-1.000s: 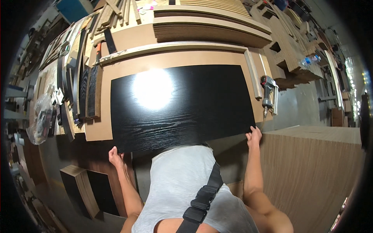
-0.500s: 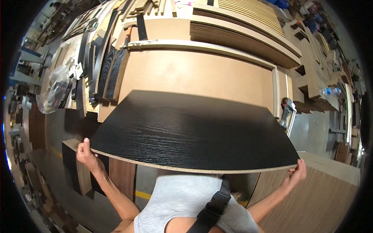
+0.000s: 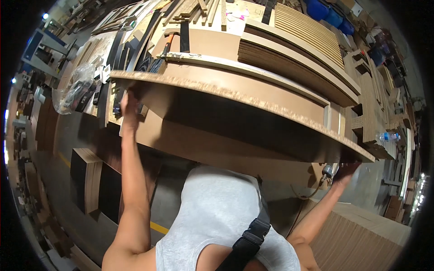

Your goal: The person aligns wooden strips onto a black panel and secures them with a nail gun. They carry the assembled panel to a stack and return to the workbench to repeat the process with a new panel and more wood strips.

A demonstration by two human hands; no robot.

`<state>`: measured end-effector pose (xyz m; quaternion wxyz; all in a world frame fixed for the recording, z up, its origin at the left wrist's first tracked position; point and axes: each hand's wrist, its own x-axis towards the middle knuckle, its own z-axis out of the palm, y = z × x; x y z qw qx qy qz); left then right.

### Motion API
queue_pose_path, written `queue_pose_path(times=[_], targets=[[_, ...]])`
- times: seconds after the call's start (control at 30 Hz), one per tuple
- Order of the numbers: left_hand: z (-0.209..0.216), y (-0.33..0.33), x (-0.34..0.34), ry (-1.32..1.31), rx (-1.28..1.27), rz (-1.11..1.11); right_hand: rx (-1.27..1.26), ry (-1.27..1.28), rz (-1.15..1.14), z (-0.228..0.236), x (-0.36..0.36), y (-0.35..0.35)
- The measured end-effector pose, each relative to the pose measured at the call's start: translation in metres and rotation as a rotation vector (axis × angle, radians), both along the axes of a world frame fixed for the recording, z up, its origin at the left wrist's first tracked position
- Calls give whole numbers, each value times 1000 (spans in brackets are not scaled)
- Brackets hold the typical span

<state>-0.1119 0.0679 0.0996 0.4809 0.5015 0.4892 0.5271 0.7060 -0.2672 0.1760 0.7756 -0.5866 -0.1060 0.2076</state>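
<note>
A large dark board [image 3: 226,119] is held up across my front, its pale chipboard edge running along the top and slanting down to the right. My left hand [image 3: 129,108] grips it near its left end, the fingertips partly hidden by the board. At the right corner my right hand [image 3: 347,171] holds it from below, in shadow. Beneath the board lies a tan panel [image 3: 190,143] with a pale wooden frame strip [image 3: 253,71] along its far side. Close to my right hand is a metal-bodied power tool [image 3: 328,170] with a hose.
Slatted panels [image 3: 307,38] are stacked at the far right of the bench. A hammer [image 3: 169,43] with an orange handle and loose wood strips lie at the back. Board stacks stand low on the left [image 3: 90,180] and right [image 3: 357,228]. A plastic bottle [image 3: 389,136] is at right.
The board has gone from lying flat-facing, black grain up, to tilted with its chipboard edge raised. Both hands have moved up and away from me with it, the left one further.
</note>
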Motion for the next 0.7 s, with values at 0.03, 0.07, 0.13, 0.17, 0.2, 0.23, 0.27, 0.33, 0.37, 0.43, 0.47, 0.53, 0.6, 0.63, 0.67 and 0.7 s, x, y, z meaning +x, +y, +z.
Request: queue_pose_path(times=[0.03, 0.07, 0.13, 0.17, 0.2, 0.23, 0.27, 0.33, 0.37, 0.43, 0.47, 0.53, 0.6, 0.63, 0.67, 0.7], targets=[[21, 5, 62, 19, 92, 69, -7, -76, 87, -9, 6, 4], [54, -4, 125, 54, 187, 163, -97, -100, 25, 6, -14, 25], [58, 10, 132, -46, 156, 174, -108, -42, 92, 14, -4, 39], [78, 10, 152, -96, 47, 225, -103, -45, 96, 19, -4, 43], [95, 9, 169, -60, 46, 243, -192, -57, 102, 27, -5, 50], [81, 24, 156, -45, 41, 177, -271, -70, 119, 34, -3, 66], [60, 42, 143, -29, 37, 115, -248, -79, 141, 37, -2, 81], [54, 52, 154, 28, -3, 161, -402, 45, 175, 38, -2, 87], [57, 55, 158, 27, 4, 168, -268, 22, 205, 27, 2, 92], [59, 54, 160, 85, -107, 139, -301, 41, 276, 27, 12, 106], [59, 52, 158, 159, -143, 141, -340, 62, 341, 26, 13, 109], [60, 43, 162, 334, -195, 185, -350, 86, 359, 6, 23, 107], [40, 34, 170, 353, -94, 314, -351, 99, 396, -8, 21, 116], [26, 32, 161, 347, -155, 268, -428, 122, 385, -12, 12, 117], [19, 31, 162, 351, -212, 204, -503, 158, 357, -21, 10, 108], [12, 29, 161, 228, -230, 84, -493, 264, 378, -43, 20, 101]])
